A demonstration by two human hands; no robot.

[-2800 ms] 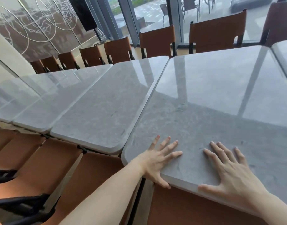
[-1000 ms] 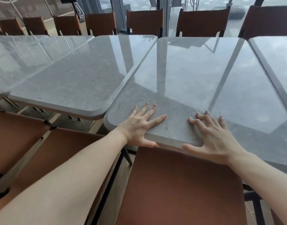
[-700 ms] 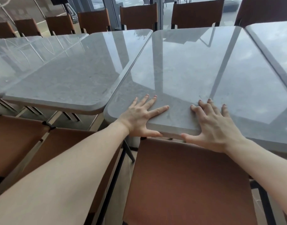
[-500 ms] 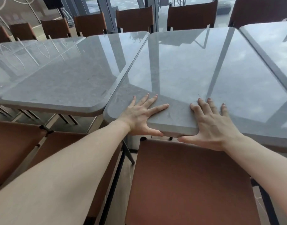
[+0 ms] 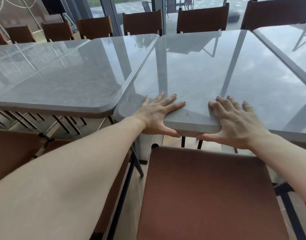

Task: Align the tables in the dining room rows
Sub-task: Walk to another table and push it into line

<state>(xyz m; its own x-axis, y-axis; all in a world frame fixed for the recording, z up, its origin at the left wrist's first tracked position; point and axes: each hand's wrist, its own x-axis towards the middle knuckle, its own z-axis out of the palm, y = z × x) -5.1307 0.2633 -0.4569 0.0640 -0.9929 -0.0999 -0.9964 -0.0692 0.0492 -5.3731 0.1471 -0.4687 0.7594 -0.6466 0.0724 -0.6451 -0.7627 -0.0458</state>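
Note:
A grey stone-look table (image 5: 209, 70) stands in front of me in a row of similar tables. Its near edge sticks out slightly past that of the left neighbour table (image 5: 65, 84), and their sides touch. My left hand (image 5: 157, 115) lies with fingers spread on the top near the front left corner, thumb hooked under the edge. My right hand (image 5: 235, 122) grips the same front edge the same way, a little to the right. Another table (image 5: 290, 42) adjoins on the right.
A brown chair back (image 5: 209, 191) stands right below my hands, with more brown chairs (image 5: 15, 149) at lower left. A row of brown chairs (image 5: 143, 21) lines the far side in front of glass walls. Black table and chair legs (image 5: 62, 122) show under the left table.
Both hands have kept their hold on the table's near edge, thumbs now tucked under it. A gap has opened between that edge and the chair back below.

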